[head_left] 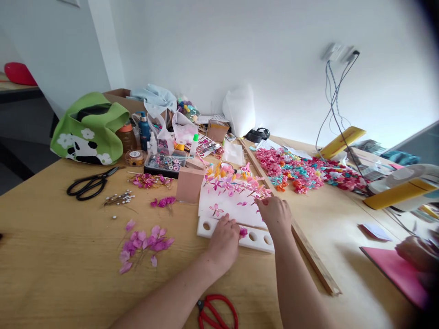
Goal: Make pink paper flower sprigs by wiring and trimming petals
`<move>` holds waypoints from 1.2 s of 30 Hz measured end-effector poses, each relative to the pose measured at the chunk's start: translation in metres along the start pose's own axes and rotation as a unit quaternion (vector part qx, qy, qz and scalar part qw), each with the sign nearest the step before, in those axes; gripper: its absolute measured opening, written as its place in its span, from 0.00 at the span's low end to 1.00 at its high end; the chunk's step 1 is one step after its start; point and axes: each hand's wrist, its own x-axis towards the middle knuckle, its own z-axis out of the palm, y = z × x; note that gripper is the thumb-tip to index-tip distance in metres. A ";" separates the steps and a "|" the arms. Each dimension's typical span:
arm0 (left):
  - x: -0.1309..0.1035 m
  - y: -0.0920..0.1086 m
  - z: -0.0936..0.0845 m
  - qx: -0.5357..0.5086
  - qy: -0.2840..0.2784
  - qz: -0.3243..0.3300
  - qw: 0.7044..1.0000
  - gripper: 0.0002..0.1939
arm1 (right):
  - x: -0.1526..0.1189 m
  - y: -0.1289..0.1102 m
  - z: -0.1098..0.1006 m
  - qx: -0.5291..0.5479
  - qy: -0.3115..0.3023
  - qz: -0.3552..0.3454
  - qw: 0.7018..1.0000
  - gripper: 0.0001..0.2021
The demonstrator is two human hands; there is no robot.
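My right hand [275, 214] is closed in a pinch at the right side of a white foam board [228, 203]. Its fingertips are on one of the pink flowers [252, 187] that stand in a row along the board; the stem is mostly hidden. My left hand [224, 240] rests with bent fingers on the front strip with round holes [262, 244], gripping its edge. A magenta flower [243, 232] shows beside the left thumb, and I cannot tell whether the hand touches it. A single pink flower [216, 209] lies flat on the board.
Loose pink petals [144, 242], black scissors [91, 183] and pearl stems [120, 198] lie to the left. Red-handled pliers [217, 313] are in front. A wooden strip [313, 256] runs along the right, near a colourful flower pile [295, 169]. Another person's hand [416, 253] is at far right.
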 end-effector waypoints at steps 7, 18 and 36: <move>0.001 -0.004 0.005 -0.047 -0.001 -0.028 0.999 0.13 | 0.004 0.002 -0.017 0.105 -0.023 0.061 0.992 0.14; 0.005 0.013 -0.020 -0.325 0.096 -0.144 0.930 0.11 | -0.083 0.010 -0.057 0.274 -0.012 -0.026 0.961 0.16; -0.021 0.035 -0.050 -0.597 -0.027 -0.259 0.759 0.28 | -0.120 -0.023 -0.028 0.258 -0.012 -0.193 0.947 0.15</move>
